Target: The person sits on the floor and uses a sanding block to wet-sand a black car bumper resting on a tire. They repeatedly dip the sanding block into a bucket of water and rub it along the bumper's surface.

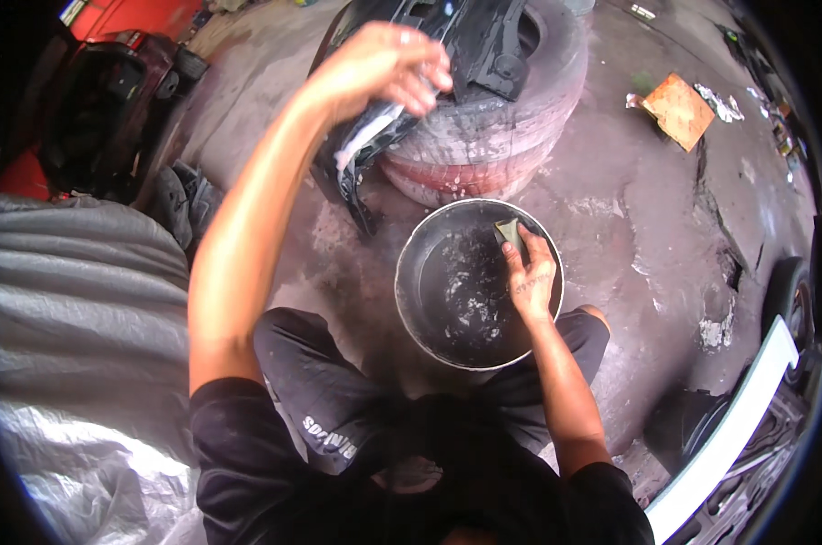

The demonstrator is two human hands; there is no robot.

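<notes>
My left hand (pixel 406 73), slightly blurred, has its fingers loosely curved and apart over a wet black plastic car part (pixel 470 50); whether it touches the surface I cannot tell. The part rests on stacked, stained tires (pixel 479 163), its narrow end hanging down at the left side. My right hand (pixel 529 277) grips a small olive-green folded pad (pixel 508 232) at the inner right side of a round black basin (pixel 411 282). Dark, wet-looking liquid with pale flecks lies in the basin, which sits between my legs.
A crumpled silver cover (pixel 74 318) fills the left side. Beyond it is a dark vehicle part (pixel 102 118) near red panels. At the back right, cardboard (pixel 679 109) lies on stained concrete beside scraps. A long pale panel (pixel 729 427) and dark parts run along the right edge.
</notes>
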